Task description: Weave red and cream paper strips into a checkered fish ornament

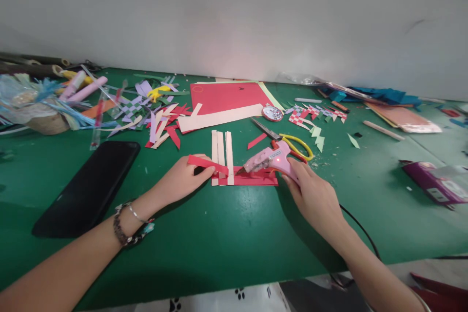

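Observation:
My left hand (190, 175) pinches a red paper strip (206, 163) and lifts it over several cream paper strips (220, 148). These stand upright across red strips (256, 181) lying flat on the green table. In my right hand (314, 192) is a pink hot glue gun (280, 160), its small light glowing. The gun's nozzle points left and down, close to the red strips beside the rightmost cream strip; whether it touches them I cannot tell. Scissors with yellow and red handles (298, 146) lie just behind the glue gun.
A black phone (87, 187) lies at the left. Red paper sheets (223, 97) and woven paper scraps (133, 109) are at the back. A round tin (272, 113) sits near the scissors. At the right are a purple box (435, 180) and the gun's black cord (361, 229).

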The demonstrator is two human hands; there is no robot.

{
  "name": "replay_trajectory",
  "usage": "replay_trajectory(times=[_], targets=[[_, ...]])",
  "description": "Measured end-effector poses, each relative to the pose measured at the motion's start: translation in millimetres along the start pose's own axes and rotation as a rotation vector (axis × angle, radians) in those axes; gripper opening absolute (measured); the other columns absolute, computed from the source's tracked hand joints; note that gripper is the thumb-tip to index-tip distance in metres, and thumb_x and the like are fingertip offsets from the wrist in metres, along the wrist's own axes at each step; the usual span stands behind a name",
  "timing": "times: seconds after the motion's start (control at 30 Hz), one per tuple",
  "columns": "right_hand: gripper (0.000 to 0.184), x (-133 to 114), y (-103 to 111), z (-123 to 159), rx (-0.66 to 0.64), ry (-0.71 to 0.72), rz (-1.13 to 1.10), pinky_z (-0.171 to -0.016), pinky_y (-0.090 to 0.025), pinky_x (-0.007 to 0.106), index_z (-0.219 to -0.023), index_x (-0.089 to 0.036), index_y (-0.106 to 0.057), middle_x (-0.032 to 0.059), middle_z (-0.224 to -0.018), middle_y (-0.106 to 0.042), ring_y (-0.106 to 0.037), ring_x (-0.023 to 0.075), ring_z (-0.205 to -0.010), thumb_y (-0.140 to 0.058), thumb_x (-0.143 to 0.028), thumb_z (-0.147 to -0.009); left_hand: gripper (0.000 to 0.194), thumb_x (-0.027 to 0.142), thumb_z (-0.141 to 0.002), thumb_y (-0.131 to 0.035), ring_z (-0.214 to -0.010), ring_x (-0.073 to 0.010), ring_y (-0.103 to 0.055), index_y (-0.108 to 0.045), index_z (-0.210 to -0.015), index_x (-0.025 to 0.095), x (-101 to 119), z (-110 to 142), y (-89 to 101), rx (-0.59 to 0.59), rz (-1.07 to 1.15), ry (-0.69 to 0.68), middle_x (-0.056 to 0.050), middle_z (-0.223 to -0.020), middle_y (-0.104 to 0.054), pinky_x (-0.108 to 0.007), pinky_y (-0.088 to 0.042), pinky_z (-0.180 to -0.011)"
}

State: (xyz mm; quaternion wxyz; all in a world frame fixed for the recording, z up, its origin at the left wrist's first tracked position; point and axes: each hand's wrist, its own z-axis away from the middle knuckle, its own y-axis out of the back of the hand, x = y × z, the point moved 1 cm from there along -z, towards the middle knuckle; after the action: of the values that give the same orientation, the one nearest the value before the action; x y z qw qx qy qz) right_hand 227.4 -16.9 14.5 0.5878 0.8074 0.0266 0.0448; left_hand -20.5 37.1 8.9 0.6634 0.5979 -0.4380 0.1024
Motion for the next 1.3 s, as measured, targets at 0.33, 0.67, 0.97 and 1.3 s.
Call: replay_trajectory(times=[0.33, 0.67, 0.97, 1.3], targets=[[0.024, 7.2, 3.6, 3.5, -0.008, -0.027, 0.021, -0.039, -0.03, 0.022, -0.102, -0.018, -0.05, 0.0074, -0.089, -0.063, -0.058, 0.0158, -0.058, -0.035, -0.027, -0.085, 0.027, 0.026, -0.083, -0.04, -0.062, -0.0113, -0.051, -0.065, -0.076, 0.022, 0.0, 0.3, 0.2, -0.004, 0.012, -0.001, 0.003, -0.074, -0.061, -0.02, -0.04, -0.058], [0.025, 17.0, 6.1, 9.2, -0.004, -0.061, 0.038, -0.041, -0.033, 0.024, -0.1, -0.018, -0.051, 0.0081, -0.095, -0.063, -0.059, 0.0173, -0.06, -0.035, -0.029, -0.084, 0.028, 0.027, -0.082, -0.038, -0.065, -0.0127, -0.053, -0.065, -0.075, 0.022, 1.9, 0.3, 0.4, -0.004, 0.001, 0.009, 0.003, -0.075, -0.062, -0.021, -0.042, -0.062], [0.035, 18.8, 6.0, 11.8, 0.033, -0.069, 0.024, -0.044, -0.039, 0.027, -0.104, -0.016, -0.051, 0.0105, -0.095, -0.063, -0.06, 0.0202, -0.064, -0.04, -0.041, -0.081, 0.027, 0.027, -0.083, -0.039, -0.066, -0.0127, -0.054, -0.065, -0.076, 0.022, 0.9, 0.9, 0.3, -0.002, -0.012, -0.004, 0.003, -0.075, -0.062, -0.021, -0.042, -0.062], [0.028, 12.1, 6.7, 9.8, -0.011, -0.003, -0.039, -0.044, -0.037, 0.025, -0.101, -0.016, -0.049, 0.0106, -0.093, -0.061, -0.059, 0.0193, -0.065, -0.036, -0.033, -0.083, 0.027, 0.027, -0.083, -0.039, -0.065, -0.0125, -0.053, -0.064, -0.074, 0.021, 2.9, -0.2, 0.4, -0.005, -0.007, 0.011, 0.002, -0.076, -0.062, -0.021, -0.041, -0.061]])
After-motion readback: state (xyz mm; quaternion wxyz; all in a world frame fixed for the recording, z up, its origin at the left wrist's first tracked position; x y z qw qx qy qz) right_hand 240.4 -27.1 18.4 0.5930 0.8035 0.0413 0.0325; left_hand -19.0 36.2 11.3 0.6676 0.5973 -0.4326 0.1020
